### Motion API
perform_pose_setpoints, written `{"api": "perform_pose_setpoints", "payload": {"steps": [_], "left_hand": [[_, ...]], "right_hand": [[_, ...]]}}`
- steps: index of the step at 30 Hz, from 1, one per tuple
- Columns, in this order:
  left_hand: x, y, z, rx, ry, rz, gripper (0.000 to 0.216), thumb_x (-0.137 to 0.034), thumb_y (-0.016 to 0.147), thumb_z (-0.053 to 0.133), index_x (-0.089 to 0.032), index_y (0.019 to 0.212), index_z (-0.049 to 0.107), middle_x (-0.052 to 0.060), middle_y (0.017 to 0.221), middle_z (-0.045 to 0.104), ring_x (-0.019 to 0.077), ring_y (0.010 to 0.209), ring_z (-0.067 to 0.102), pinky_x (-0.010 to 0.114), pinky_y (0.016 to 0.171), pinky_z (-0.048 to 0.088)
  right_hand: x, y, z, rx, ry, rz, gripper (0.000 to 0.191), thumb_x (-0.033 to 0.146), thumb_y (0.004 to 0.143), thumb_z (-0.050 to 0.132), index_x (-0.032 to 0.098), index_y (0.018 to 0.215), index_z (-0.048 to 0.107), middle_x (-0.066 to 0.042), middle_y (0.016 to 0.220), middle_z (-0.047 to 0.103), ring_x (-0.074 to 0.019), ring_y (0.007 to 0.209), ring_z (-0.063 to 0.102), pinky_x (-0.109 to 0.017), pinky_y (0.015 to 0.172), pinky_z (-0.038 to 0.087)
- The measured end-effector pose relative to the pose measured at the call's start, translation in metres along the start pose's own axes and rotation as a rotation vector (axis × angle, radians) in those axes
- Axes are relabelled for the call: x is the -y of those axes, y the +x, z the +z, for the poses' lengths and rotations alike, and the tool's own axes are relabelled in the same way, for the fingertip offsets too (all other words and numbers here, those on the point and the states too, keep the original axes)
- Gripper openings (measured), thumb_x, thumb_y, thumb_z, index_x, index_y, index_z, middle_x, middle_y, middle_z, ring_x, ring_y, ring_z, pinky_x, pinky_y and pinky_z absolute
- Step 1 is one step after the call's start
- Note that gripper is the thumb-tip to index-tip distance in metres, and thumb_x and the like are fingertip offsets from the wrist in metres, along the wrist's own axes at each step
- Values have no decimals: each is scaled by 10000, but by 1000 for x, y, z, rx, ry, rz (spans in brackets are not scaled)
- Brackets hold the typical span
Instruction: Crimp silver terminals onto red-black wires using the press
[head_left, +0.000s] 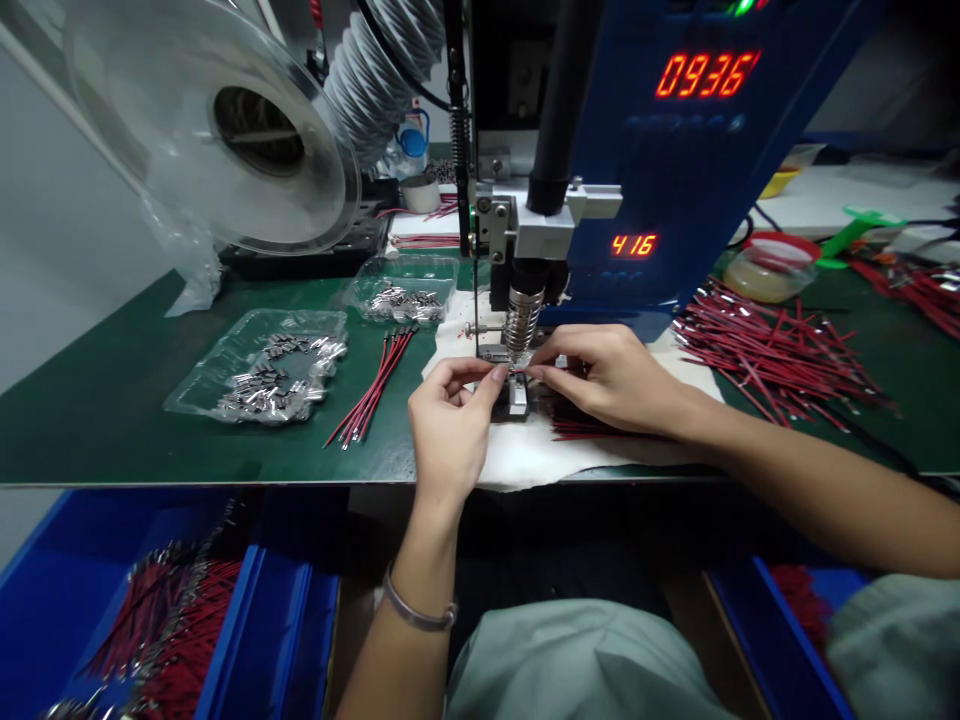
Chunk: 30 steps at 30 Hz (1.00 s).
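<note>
Both hands meet at the small metal fixture point(518, 395) under the spring-loaded head point(525, 315) of a blue machine. From the left, my left hand point(454, 415) pinches with thumb and index finger at the fixture; what it holds is too small to make out. On the other side my right hand point(607, 370) is closed in a pinch on what looks like a thin red wire, its end hidden between the fingertips. Under my right hand lie more red wires point(577, 430) on a white cloth point(517, 465).
Clear trays point(184, 395) of small metal parts and a wire bundle point(375, 385) lie left. A heap of red-black wires point(772, 350) lies right, by a red-lidded tub point(772, 265). A large reel point(217, 120) hangs upper left. Blue bins point(247, 620) sit below the table edge.
</note>
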<state>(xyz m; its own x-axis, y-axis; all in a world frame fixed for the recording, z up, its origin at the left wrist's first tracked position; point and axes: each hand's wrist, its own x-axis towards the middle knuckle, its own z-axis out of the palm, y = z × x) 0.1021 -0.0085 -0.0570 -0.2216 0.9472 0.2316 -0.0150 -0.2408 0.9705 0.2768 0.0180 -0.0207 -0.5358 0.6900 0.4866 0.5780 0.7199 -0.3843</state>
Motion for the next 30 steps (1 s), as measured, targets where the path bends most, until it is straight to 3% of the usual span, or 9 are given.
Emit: {"api": "perform_pose_setpoints", "payload": {"steps": [12, 20, 30], "left_hand": [[0, -1, -1, -40, 8, -16, 220, -310, 689, 760, -116, 761, 687, 42, 686, 668, 98, 584, 560, 193, 552, 424], [0, -2, -1, -38, 40, -10, 207, -316, 701, 748, -122, 750, 696, 43, 697, 673, 104, 594, 557, 204, 563, 429], [-3, -4, -1, -45, 46, -5, 189, -304, 706, 740, -124, 747, 700, 45, 704, 678, 111, 613, 570, 202, 564, 434]], "right_hand": [[-1, -2, 0, -9, -17, -25, 128, 191, 845, 590, 131, 885, 697, -51, 821, 687, -144, 732, 618, -238, 659, 433], [-1, -3, -1, -29, -124, -81, 153, 204, 854, 567, 142, 880, 704, -53, 825, 696, -139, 693, 617, -236, 594, 415], [3, -3, 0, -25, -66, -4, 125, 194, 841, 585, 143, 859, 697, -40, 800, 687, -136, 689, 602, -240, 622, 417]]}}
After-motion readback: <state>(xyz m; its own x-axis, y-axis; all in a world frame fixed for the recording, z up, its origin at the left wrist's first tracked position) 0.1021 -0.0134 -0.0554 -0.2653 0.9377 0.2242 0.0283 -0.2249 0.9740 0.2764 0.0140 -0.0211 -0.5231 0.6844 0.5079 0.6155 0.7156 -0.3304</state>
